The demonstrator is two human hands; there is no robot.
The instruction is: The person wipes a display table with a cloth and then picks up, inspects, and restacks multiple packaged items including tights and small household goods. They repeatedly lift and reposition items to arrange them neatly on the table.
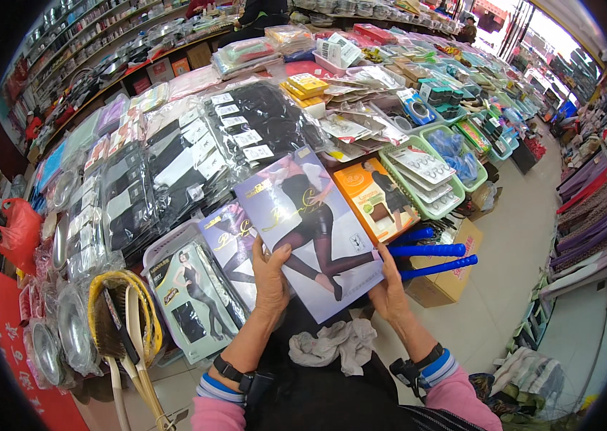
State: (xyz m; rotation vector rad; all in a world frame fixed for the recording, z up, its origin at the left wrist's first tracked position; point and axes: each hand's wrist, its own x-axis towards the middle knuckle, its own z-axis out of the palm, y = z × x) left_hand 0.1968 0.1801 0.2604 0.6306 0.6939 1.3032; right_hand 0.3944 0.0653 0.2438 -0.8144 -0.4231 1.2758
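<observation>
My left hand (pixel 270 276) grips a light purple flat tights package (pixel 296 215) by its lower left side, thumb on its front, fingers closed. My right hand (pixel 388 284) holds the same package at its lower right edge, fingers closed around it. The package is tilted toward me. A similar purple package (pixel 223 237) lies partly hidden beneath it, beside a tights pack (pixel 192 298) in a grey basket. An orange package (pixel 377 202) lies just behind my right hand. A crumpled whitish cloth (pixel 332 345) is below the held package.
Stacks of bagged dark garments (pixel 153 179) and green baskets of small goods (pixel 422 179) cover the display. Blue rods (pixel 433 251) jut over a cardboard box (pixel 451 284). Long-handled brushes (pixel 127 337) stand at lower left. An aisle (pixel 508 237) runs along the right. People (pixel 260 14) are in the background.
</observation>
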